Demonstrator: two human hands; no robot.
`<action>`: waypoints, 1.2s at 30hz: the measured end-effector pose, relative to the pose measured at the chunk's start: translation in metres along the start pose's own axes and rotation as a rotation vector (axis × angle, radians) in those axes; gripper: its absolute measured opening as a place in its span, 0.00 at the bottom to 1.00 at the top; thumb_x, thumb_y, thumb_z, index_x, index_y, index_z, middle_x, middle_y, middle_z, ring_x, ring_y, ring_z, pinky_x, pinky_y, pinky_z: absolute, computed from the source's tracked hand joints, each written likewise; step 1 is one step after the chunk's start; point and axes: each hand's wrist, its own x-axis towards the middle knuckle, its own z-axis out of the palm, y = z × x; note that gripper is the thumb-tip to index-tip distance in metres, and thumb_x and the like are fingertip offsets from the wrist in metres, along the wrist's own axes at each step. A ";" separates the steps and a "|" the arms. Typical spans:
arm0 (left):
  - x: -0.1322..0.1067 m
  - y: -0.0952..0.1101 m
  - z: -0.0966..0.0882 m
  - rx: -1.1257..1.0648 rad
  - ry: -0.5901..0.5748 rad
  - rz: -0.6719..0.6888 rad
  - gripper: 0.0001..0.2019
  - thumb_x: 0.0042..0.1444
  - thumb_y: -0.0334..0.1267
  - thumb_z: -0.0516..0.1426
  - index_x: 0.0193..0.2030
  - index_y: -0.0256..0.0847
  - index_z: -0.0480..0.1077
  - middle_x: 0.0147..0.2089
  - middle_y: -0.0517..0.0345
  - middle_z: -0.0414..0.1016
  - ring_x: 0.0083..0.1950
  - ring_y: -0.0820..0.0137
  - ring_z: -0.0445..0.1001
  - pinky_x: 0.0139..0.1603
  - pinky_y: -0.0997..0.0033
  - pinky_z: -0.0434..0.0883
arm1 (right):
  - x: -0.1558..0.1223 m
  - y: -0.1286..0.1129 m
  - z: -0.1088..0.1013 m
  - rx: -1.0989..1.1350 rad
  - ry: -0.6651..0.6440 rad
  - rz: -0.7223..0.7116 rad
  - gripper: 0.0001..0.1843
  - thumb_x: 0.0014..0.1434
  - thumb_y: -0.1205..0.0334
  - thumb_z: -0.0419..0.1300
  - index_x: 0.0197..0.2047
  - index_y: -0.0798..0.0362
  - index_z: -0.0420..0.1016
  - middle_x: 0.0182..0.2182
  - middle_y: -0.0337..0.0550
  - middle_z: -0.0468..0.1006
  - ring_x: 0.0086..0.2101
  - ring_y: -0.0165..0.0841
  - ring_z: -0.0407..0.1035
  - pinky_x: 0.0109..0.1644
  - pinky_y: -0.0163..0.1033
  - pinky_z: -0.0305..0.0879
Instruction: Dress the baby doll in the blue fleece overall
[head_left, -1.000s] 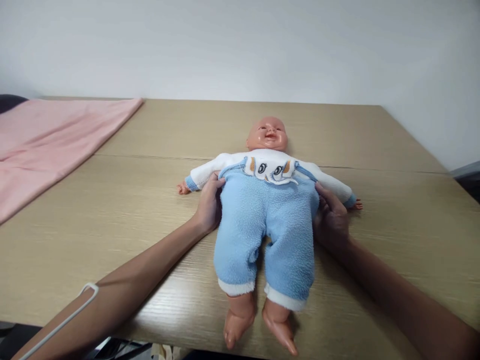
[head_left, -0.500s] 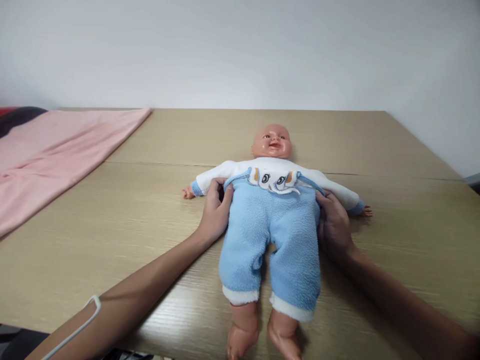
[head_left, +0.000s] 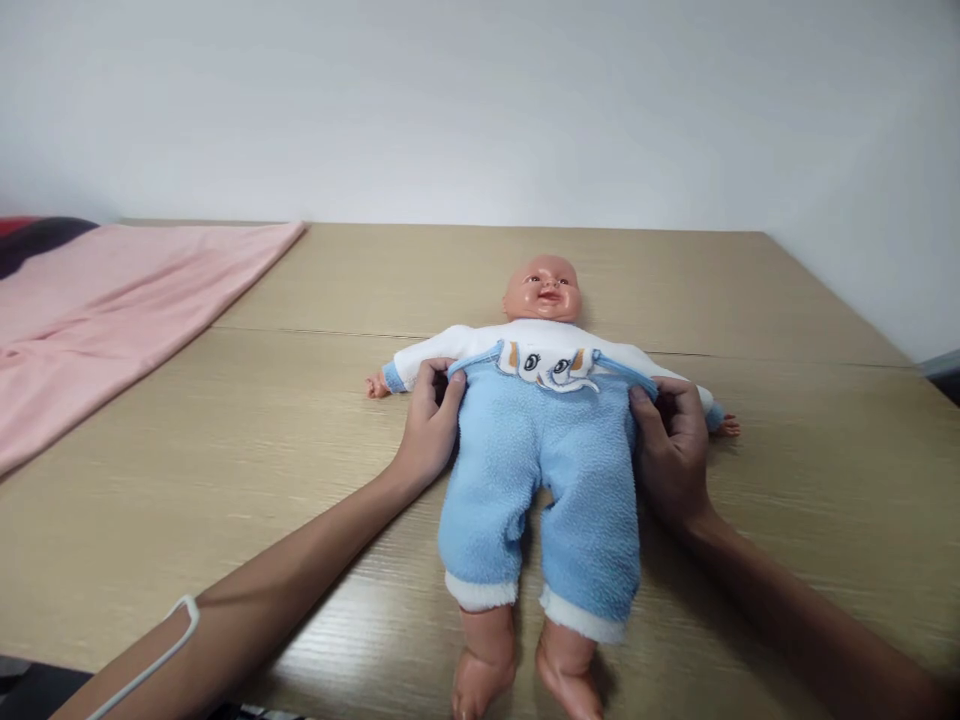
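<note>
A baby doll (head_left: 546,290) lies on its back in the middle, head away from me and arms spread wide. It wears a white long-sleeved top (head_left: 469,342) with blue cuffs and fuzzy blue overalls (head_left: 487,450) with white leg hems. An elephant face with eyes and a trunk decorates the bib (head_left: 549,364). My left hand (head_left: 433,420) pinches the overalls' upper edge at one side of the waist. At the other side, my right hand (head_left: 675,445) pinches the same blue-trimmed edge between thumb and fingers. Both bare feet of the doll point toward me.
The doll lies on a wooden table (head_left: 300,420) with a seam running across it. A pink cloth (head_left: 127,310) is spread over the left part, with a dark and red item (head_left: 45,240) behind it. A pale wall (head_left: 480,110) borders the table's far edge.
My right hand has shifted its grip and drawn the overalls' edge slightly outward to the right. My left hand keeps its hold in about the same place.
</note>
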 end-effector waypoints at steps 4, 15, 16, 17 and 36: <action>0.000 0.002 0.001 -0.066 0.026 -0.006 0.08 0.73 0.45 0.63 0.51 0.44 0.72 0.48 0.57 0.75 0.51 0.63 0.72 0.57 0.63 0.69 | 0.001 0.004 0.000 0.014 -0.053 0.083 0.20 0.68 0.41 0.71 0.51 0.47 0.76 0.38 0.37 0.78 0.38 0.37 0.71 0.45 0.44 0.69; 0.000 0.000 -0.003 -0.233 0.047 -0.013 0.10 0.70 0.44 0.67 0.44 0.45 0.71 0.39 0.62 0.66 0.40 0.67 0.63 0.43 0.66 0.63 | -0.003 0.009 0.004 -0.058 -0.074 -0.033 0.20 0.69 0.50 0.70 0.59 0.47 0.74 0.52 0.49 0.83 0.52 0.44 0.81 0.61 0.55 0.79; 0.001 0.000 -0.003 -0.244 0.038 -0.016 0.10 0.70 0.44 0.67 0.44 0.45 0.71 0.38 0.63 0.66 0.39 0.67 0.63 0.43 0.66 0.62 | -0.004 0.008 0.004 -0.059 -0.058 -0.066 0.21 0.69 0.52 0.70 0.60 0.47 0.73 0.53 0.50 0.83 0.53 0.44 0.81 0.62 0.55 0.79; 0.001 -0.001 -0.004 -0.251 0.026 -0.017 0.10 0.70 0.44 0.67 0.43 0.45 0.71 0.37 0.63 0.66 0.39 0.67 0.62 0.42 0.66 0.62 | -0.005 0.007 0.003 -0.063 -0.045 -0.096 0.22 0.69 0.53 0.71 0.61 0.47 0.73 0.55 0.50 0.82 0.54 0.44 0.80 0.63 0.56 0.79; 0.003 0.009 0.001 -0.167 0.015 0.013 0.19 0.68 0.56 0.66 0.38 0.46 0.69 0.35 0.62 0.65 0.38 0.66 0.62 0.42 0.65 0.64 | 0.043 -0.101 0.057 -0.300 -0.373 -0.744 0.04 0.77 0.66 0.61 0.52 0.49 0.76 0.49 0.49 0.85 0.53 0.47 0.78 0.65 0.54 0.70</action>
